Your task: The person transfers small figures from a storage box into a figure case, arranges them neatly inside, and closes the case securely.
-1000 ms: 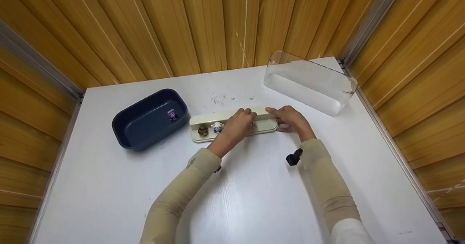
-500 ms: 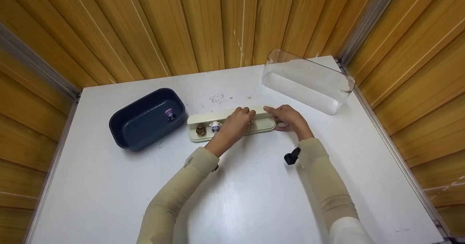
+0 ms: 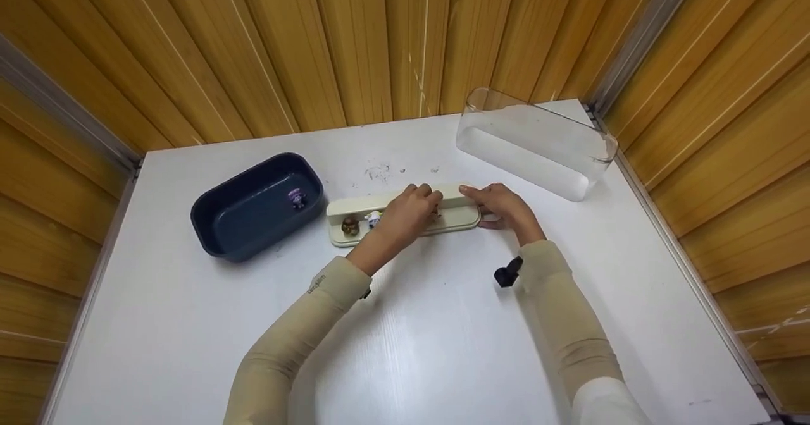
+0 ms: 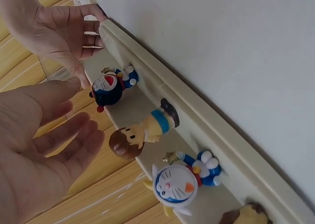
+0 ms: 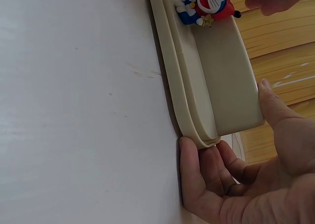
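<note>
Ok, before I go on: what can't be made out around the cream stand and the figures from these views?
- Head view: the left hand covers the middle of the cream stand and the figures there.
- Left wrist view: the brown figure is cut off by the bottom edge.
- Head view: the figure in the blue tub is too small to identify.
- Right wrist view: the right hand hides the stand's end.

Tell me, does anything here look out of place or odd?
One small figure sits alone in the blue tub, apart from the others on the cream stand. The clear cover lies off to the side, and dark scuffs mark the table.
</note>
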`<state>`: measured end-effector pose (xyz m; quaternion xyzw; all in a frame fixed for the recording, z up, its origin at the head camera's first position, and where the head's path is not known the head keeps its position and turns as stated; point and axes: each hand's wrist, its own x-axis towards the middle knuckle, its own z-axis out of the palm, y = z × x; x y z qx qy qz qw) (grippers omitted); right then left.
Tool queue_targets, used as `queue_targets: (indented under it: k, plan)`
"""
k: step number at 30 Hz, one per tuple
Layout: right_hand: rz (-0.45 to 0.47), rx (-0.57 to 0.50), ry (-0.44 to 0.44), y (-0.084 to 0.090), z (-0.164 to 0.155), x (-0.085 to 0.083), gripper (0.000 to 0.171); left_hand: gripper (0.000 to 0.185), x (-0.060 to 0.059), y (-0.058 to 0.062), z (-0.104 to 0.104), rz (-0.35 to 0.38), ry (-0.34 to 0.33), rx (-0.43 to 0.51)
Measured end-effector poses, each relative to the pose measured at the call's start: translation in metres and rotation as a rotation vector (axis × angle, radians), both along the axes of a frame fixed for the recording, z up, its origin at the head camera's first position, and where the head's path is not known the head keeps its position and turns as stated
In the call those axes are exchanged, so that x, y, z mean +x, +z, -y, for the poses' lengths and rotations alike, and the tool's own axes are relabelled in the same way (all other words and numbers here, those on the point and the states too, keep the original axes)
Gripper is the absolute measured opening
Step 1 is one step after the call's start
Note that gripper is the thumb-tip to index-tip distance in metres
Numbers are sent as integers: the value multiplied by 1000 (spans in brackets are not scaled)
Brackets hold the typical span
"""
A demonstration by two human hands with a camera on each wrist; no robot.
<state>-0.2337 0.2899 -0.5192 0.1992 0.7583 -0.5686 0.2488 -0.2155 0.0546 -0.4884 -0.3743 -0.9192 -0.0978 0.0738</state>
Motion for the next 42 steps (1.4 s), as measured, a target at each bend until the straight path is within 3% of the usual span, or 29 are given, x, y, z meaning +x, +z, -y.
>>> queue_targets:
  k: [7, 15, 26, 33, 38, 42]
  plan:
    - [-14, -20, 11, 0, 4, 1, 73, 20, 2, 8, 32, -103, -12, 10]
    - [-10, -11, -6, 0, 4, -1, 75, 22, -2, 24, 75, -98, 12, -7]
    - [3, -33, -51, 0, 2, 1, 72, 26, -16, 48, 131, -31, 126, -92]
    - [-6, -18, -20, -2, 2, 0, 76, 25, -26, 55, 178, 17, 229, -73]
    - [-2, -10, -4, -2, 1, 0, 79, 25, -33, 58, 213, 97, 280, -46]
    - [-3, -11, -26, 0, 1, 1, 74, 27, -41, 59, 232, 181, 274, -23]
